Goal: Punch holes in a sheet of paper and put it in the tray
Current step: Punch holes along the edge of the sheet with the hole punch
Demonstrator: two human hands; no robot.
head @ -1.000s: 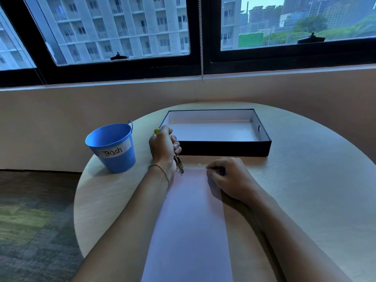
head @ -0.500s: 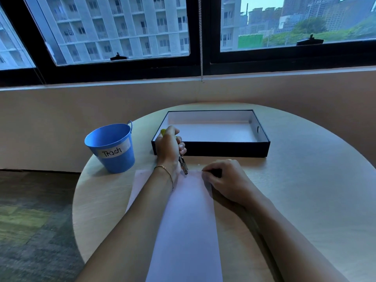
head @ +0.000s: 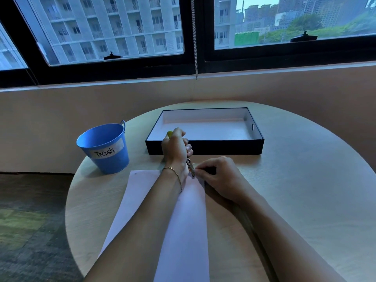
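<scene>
A white sheet of paper (head: 189, 220) lies lengthwise on the round table, partly under my left forearm. My left hand (head: 175, 148) is shut on a hand-held hole punch (head: 190, 167) with a yellow-green handle end; its metal jaws sit on the sheet's far edge. My right hand (head: 218, 176) pinches the sheet's far right corner right beside the jaws. A small dark dot shows near the sheet's far left corner. The black tray (head: 205, 146) with a white inside stands just beyond my hands.
A blue bucket (head: 104, 147) labelled "Trash" stands at the table's left edge, beside the tray. Behind the table (head: 295, 190) run a low wall and a window. Carpeted floor lies to the left.
My left hand with the punch has moved right along the sheet's far edge, uncovering the sheet's left part. My right hand stays on the far right corner.
</scene>
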